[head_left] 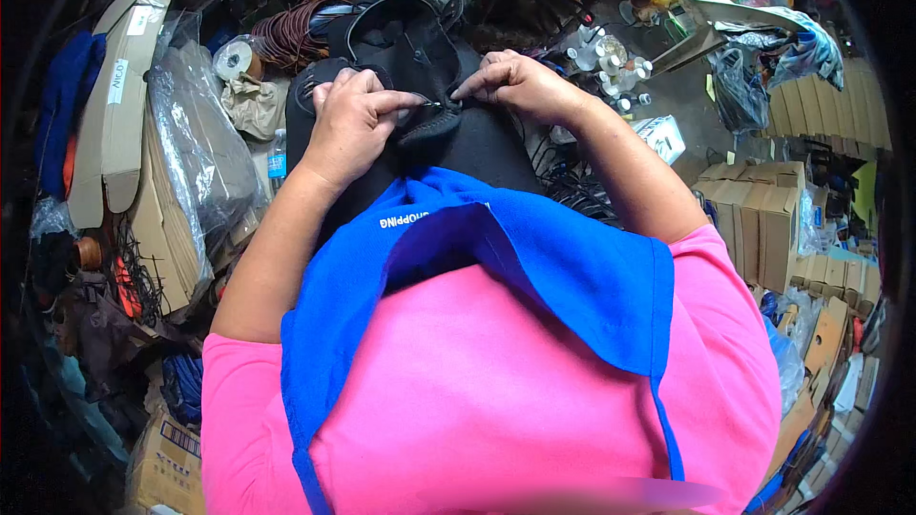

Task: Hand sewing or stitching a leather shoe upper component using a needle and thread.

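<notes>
In the head view, a black piece [426, 132] is seen between the hands, its upper edge touched by the fingertips of the left hand [355, 119] and the right hand [515, 86]. The fingers are bent; whether the edge is pinched cannot be told. A black surface [493, 148] is seen below. The room is crowded with cardboard [113, 110], coiled cord [284, 35], small bottles [611, 55] and cartons [759, 205].
</notes>
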`<state>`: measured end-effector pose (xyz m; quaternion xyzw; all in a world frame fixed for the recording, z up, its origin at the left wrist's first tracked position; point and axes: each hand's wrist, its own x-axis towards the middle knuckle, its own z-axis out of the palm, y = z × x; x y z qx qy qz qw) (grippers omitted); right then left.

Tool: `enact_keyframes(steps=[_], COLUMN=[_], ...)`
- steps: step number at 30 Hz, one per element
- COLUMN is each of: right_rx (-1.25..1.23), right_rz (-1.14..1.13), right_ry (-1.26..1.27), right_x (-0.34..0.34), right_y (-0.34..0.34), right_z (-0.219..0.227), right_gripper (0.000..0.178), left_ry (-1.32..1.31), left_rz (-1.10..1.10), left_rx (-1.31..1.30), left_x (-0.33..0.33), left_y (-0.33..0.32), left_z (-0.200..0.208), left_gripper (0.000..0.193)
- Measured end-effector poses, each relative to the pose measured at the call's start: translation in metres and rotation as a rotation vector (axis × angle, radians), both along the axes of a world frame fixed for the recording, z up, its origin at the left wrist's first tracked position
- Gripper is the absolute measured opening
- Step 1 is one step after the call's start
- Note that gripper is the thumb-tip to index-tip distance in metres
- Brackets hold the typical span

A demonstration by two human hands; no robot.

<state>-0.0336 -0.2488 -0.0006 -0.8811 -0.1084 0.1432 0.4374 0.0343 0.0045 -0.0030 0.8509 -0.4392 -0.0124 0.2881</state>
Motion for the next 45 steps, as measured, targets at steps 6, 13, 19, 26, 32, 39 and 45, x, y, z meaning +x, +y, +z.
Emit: enact_keyframes(steps=[6, 13, 19, 26, 32, 39, 45], right_rx=[0.097, 0.092, 0.078, 0.179, -0.003, 0.031, 0.39], right_rz=[-0.007, 0.005, -0.089, -0.065, -0.144, -0.191, -0.363], right_ry=[0.045, 0.037, 0.031, 0.075, -0.084, -0.154, 0.123], right_x=[0.001, -0.001, -0.014, -0.008, -0.025, -0.031, -0.033], right_y=[0.0, 0.001, 0.002, 0.002, 0.011, 0.013, 0.02], right_z=[-0.005, -0.004, -0.007, -0.011, -0.005, -0.015, -0.019], right_gripper=[0.024, 0.026, 0.027, 0.027, 0.028, 0.027, 0.028], left_ry=[0.067, 0.164, 0.063, 0.207, 0.102, 0.079, 0.18], left_rz=[-0.012, -0.034, -0.039, 0.005, -0.005, 0.033, 0.112], left_rx=[-0.019, -0.006, -0.033, -0.045, -0.078, -0.043, -0.073], left_x=[0.004, 0.011, 0.0, 0.008, -0.005, -0.004, -0.009], left_y=[-0.005, -0.008, -0.004, -0.012, -0.004, -0.001, -0.006], left_z=[-0.004, -0.01, -0.007, -0.013, -0.012, -0.011, -0.009], left_gripper=[0.017, 0.016, 0.015, 0.01, 0.011, 0.011, 0.012])
